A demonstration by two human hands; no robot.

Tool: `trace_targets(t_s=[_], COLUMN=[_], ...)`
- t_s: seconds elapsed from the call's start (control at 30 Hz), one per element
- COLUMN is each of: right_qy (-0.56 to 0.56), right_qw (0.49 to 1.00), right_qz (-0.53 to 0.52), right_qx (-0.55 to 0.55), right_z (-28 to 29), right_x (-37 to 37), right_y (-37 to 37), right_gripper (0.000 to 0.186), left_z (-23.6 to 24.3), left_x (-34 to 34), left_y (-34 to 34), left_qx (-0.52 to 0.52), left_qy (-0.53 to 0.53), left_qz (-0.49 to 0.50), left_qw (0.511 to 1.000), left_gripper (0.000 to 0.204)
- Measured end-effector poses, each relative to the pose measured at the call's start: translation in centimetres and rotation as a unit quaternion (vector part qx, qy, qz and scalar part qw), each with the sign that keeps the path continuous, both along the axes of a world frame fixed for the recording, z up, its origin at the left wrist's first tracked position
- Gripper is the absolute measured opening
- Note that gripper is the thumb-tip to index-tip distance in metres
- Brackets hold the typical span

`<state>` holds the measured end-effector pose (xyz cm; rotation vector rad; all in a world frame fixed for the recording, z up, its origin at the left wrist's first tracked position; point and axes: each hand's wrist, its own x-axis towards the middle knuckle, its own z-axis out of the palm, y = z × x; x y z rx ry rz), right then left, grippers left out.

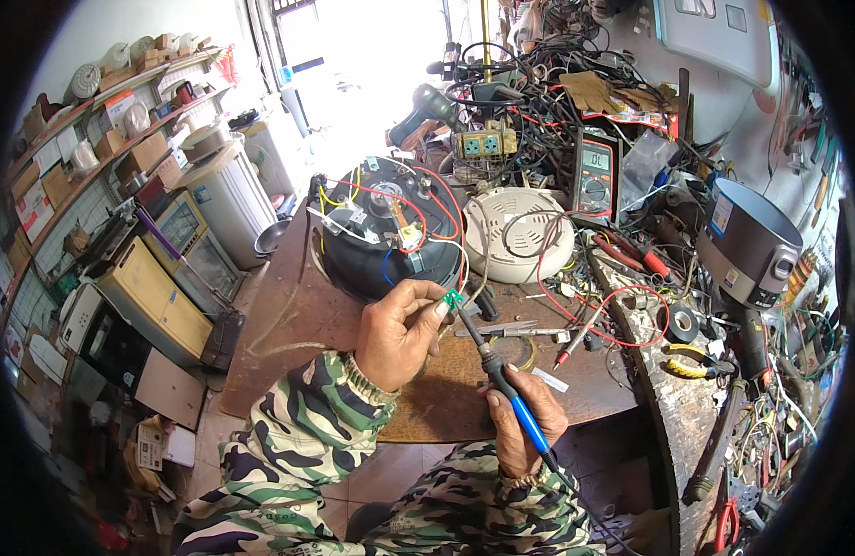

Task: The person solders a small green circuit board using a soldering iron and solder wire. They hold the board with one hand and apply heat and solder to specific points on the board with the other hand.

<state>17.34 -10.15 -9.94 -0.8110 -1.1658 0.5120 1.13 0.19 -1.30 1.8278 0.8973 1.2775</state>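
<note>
Between the thumb and fingers of my left hand (399,335) is a small green circuit board (453,298). My right hand (525,419) grips a soldering iron (527,422) with a blue and black handle, its tip pointing up at the board. Whether the tip touches the board I cannot tell. Just beyond my left hand sits a black upturned appliance body (353,255) with red, yellow, white and blue wires on it. A beige round vented cover (518,233) lies to its right. Below that, tweezers and small tools (515,330) rest on the wooden table (437,408).
A multimeter (596,176) stands at the back right, its red probe (576,343) lying on the table. Farther right are black tape (683,322), yellow-handled pliers (691,361) and a grey pot-shaped housing (750,236). Tangled cables (538,93) pile up behind. Shelves (103,102) line the left wall.
</note>
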Motion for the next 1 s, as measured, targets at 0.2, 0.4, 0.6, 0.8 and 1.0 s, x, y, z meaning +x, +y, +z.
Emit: trace_targets(t_s=[0.2, 0.4, 0.6, 0.8, 1.0], right_qy=[-0.005, 0.020, -0.013, 0.097, 0.135], right_qw=[1.000, 1.000, 0.999, 0.993, 0.988], right_qz=[-0.004, -0.011, -0.026, -0.051, -0.068], right_qx=[-0.002, 0.000, 0.026, 0.037, -0.005], right_z=[0.5, 0.2, 0.5, 0.1, 0.8], right_x=[0.1, -0.2, -0.1, -0.6, -1.3], right_y=[0.0, 0.2, 0.2, -0.2, -0.2], right_gripper=[0.038, 0.038, 0.033, 0.032, 0.031], left_z=[0.0, 0.0, -0.6, -0.3, -0.2], left_x=[0.2, 0.2, 0.0, 0.1, -0.6], left_y=[-0.2, -0.2, 0.0, 0.6, 0.8], left_qx=[-0.011, -0.011, 0.016, 0.365, 0.470], left_qy=[0.000, -0.002, 0.015, 0.169, 0.245], left_qz=[-0.003, -0.003, 0.020, 0.118, 0.120], left_qw=[1.000, 1.000, 1.000, 0.908, 0.840], left_gripper=[0.016, 0.018, 0.016, 0.024, 0.028])
